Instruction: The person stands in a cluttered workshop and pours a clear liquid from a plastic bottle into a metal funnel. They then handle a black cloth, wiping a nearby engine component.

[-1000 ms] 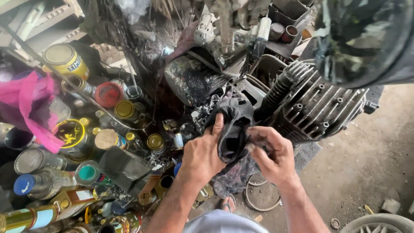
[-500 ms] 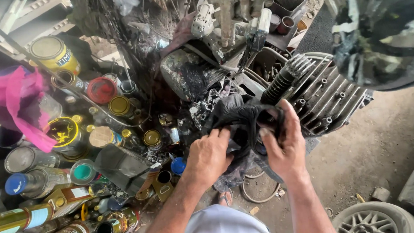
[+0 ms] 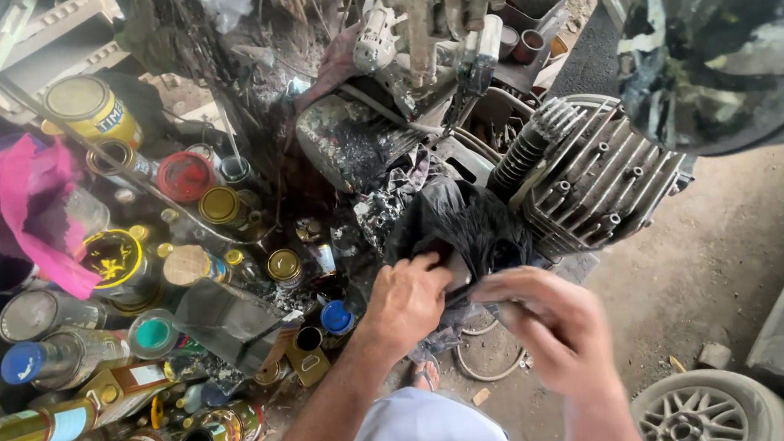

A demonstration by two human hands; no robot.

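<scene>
Head view: hands (image 3: 475, 308) around black part (image 3: 459, 229)

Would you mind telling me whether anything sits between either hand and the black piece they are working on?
Nothing visible does. The left hand already rests its fingers on the black piece, and the right hand is at its lower edge. The finned engine block lies beside it, not between.

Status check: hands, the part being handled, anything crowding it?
Left hand pinching black plastic bag. Right hand blurred, beside it, grip unclear. Finned engine cylinder right, paint cans left.
</scene>
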